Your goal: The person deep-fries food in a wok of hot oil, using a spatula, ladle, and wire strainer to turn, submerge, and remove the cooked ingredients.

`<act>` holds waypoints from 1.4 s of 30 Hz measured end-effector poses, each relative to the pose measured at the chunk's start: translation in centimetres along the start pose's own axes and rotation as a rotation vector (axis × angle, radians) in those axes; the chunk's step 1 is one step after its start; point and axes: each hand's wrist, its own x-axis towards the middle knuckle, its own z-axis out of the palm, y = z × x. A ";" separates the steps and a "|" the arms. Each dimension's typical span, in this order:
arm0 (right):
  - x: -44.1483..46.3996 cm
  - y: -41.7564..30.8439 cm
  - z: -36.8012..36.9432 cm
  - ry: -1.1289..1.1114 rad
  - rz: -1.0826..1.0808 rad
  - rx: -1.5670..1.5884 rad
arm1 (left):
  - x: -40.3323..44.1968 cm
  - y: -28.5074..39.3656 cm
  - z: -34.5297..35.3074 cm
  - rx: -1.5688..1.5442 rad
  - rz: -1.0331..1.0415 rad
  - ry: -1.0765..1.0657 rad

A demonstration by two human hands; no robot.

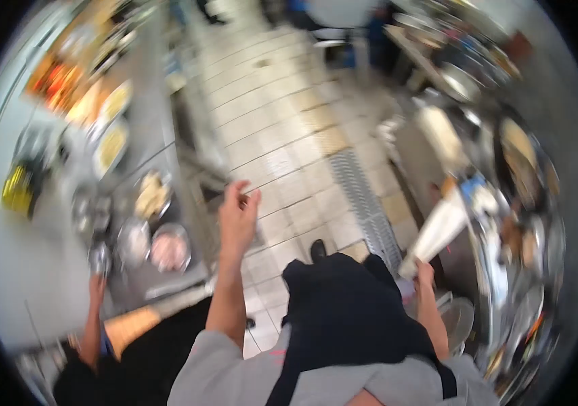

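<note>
aloft, left hand (pixel 239 208) half spread, fingers bent, right hand (pixel 425 273) gripping long white item (pixel 440 229)

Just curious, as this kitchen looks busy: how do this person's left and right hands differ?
The left hand is raised, empty, with the floor behind it; the right hand grips a long pale thing. The left hand's fingers are loosely parted; the right hand's are closed. Both are bare.

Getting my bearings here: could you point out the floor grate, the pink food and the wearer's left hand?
Floor grate (pixel 365 199): head view, middle of its surface.
Pink food (pixel 169 251): head view, middle of the pile.
Left hand (pixel 236 224): head view, middle of the hand.
</note>
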 end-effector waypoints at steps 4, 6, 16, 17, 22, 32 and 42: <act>0.6 1.7 2.4 -0.080 -0.146 0.294 | -5.3 -1.3 17.7 -0.107 0.050 -0.851; -3.8 -2.7 2.8 -0.148 -0.050 0.384 | -8.9 -0.1 23.6 -0.083 0.232 -1.063; -9.9 -5.1 -0.9 -0.337 -0.160 0.732 | -15.5 3.5 29.3 0.063 0.325 -1.383; -10.2 -4.7 -1.6 -0.281 -0.138 0.689 | -15.7 2.2 29.6 0.088 0.374 -1.338; -6.9 -0.2 -4.7 -0.064 -0.129 0.466 | -14.1 -1.6 29.8 0.165 0.438 -1.169; 9.8 0.2 -9.7 0.151 -0.540 -0.779 | -15.8 2.7 27.6 0.274 0.467 -0.945; 26.1 3.1 -12.0 -0.066 -0.351 -0.825 | -21.5 2.3 29.5 0.198 0.311 -0.958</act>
